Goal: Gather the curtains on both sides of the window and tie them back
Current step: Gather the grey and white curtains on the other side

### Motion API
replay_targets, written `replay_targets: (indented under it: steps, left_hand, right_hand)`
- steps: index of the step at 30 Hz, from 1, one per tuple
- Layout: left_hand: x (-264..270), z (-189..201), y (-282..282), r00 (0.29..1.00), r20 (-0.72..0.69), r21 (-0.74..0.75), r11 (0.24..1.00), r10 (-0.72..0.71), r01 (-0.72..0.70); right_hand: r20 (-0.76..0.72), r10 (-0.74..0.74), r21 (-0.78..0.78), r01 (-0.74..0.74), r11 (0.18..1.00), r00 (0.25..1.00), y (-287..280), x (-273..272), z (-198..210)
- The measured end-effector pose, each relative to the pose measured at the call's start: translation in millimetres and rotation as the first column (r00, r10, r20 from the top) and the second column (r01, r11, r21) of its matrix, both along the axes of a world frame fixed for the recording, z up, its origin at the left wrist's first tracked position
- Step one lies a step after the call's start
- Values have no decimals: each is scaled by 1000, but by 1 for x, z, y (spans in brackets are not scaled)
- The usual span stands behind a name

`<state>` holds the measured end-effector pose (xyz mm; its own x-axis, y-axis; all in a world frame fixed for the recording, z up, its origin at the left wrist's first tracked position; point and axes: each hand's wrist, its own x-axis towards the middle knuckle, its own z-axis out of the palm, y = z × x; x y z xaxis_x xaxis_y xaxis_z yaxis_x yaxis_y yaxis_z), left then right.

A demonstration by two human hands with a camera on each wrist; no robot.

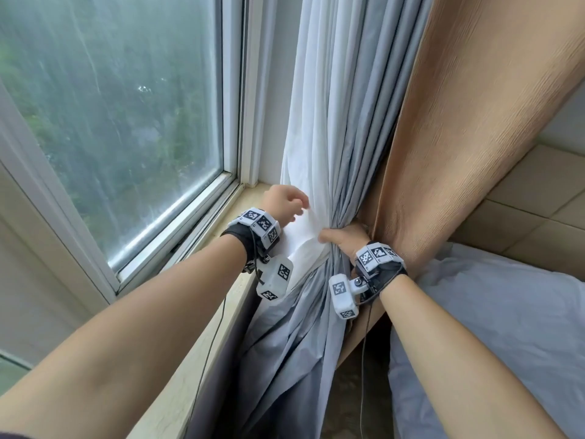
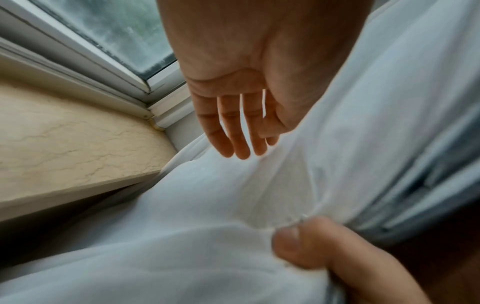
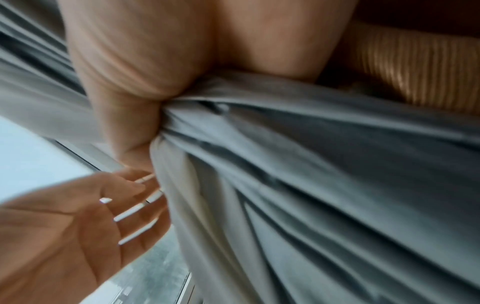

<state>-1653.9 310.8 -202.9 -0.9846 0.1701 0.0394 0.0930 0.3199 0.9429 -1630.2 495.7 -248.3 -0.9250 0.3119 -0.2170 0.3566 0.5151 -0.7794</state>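
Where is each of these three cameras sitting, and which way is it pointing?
Head: on the person's head, looking down at both forearms, left hand, right hand and window.
Left wrist: looks along the open left hand at the white sheer curtain and sill.
Right wrist: looks along the right hand, its grip bunching the grey curtain.
Shared: both wrist views show both hands.

Beige stone sill [image 1: 243,289] (veined), white curtain [image 1: 304,191] touching
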Motion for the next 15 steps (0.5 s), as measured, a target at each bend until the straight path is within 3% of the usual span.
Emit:
replay_targets:
  steps: [2, 4, 7, 11, 15]
  left_hand:
    - [-9, -5, 1, 999, 40, -28, 1000, 11, -10]
    - [-16, -7, 6, 988, 108, -92, 988, -112, 122]
    - [-22, -10, 10, 971, 49, -166, 957, -235, 240]
    - [-30, -19, 8, 997, -9, -148, 986, -74, 72]
    - [-25, -21, -6, 992, 86, -20, 995, -96, 98]
  right_hand:
    - [-11, 41, -90, -42, 995, 999, -7, 17, 19]
    - [-11, 84, -208, -84, 974, 996, -7, 24, 28]
    - [-45, 115, -255, -123, 959, 992, -9, 28, 30]
    - [-68, 58, -220, -71, 973, 996, -3, 23, 27]
    - [-151, -14, -122, -5, 992, 988, -7, 19, 28]
